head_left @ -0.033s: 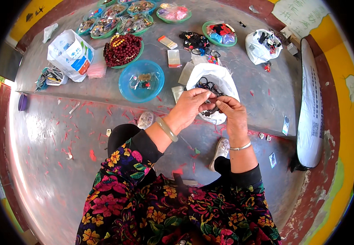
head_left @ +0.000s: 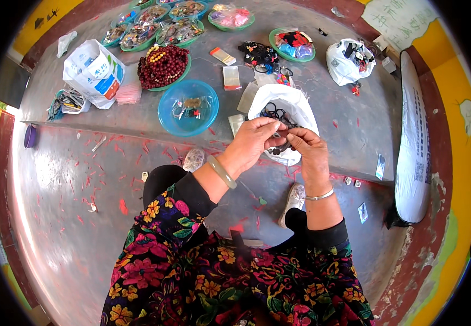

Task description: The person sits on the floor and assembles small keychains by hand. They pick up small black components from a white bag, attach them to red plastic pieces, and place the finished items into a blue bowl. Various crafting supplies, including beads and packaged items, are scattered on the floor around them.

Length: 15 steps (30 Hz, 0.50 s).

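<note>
Both hands meet over a white plastic bag (head_left: 299, 100), its top folded open around black loops that look like hair ties (head_left: 279, 112). From the left, my left hand (head_left: 256, 138) reaches in with thumb and fingers closed in a pinch. Facing it, my right hand (head_left: 311, 149) pinches too, its fingertips touching or nearly touching the left ones. A small dark piece (head_left: 285, 146) shows at the fingertips; its exact shape is mostly hidden by the fingers. A pale bangle circles my left wrist, a silver one my right.
Left of the bag stands a blue basin (head_left: 205, 124) with small packets. Beyond it are a green dish of dark red beads (head_left: 163, 66) and several trays of trinkets. A second white bag (head_left: 340, 68) sits farther right. A raised step edge (head_left: 137, 140) crosses the floor, strewn with red scraps.
</note>
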Each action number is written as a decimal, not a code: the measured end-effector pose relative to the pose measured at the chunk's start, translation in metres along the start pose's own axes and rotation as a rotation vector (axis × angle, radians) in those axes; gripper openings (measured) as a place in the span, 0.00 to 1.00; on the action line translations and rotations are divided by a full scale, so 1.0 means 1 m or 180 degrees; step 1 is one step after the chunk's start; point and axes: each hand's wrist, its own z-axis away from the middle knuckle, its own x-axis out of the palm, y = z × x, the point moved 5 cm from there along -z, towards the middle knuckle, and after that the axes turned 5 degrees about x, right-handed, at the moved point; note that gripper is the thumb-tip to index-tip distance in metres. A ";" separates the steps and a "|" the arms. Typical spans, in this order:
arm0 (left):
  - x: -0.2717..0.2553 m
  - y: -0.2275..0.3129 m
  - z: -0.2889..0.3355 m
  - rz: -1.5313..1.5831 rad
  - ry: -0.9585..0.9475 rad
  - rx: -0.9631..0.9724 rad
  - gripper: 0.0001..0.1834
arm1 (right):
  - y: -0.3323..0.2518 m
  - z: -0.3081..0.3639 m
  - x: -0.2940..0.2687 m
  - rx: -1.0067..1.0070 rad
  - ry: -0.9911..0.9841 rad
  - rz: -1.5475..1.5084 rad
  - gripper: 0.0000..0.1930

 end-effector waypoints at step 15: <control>0.005 0.000 0.000 0.0204 -0.0249 -0.0105 0.09 | 0.002 0.001 -0.005 -0.0002 0.0133 -0.0292 0.04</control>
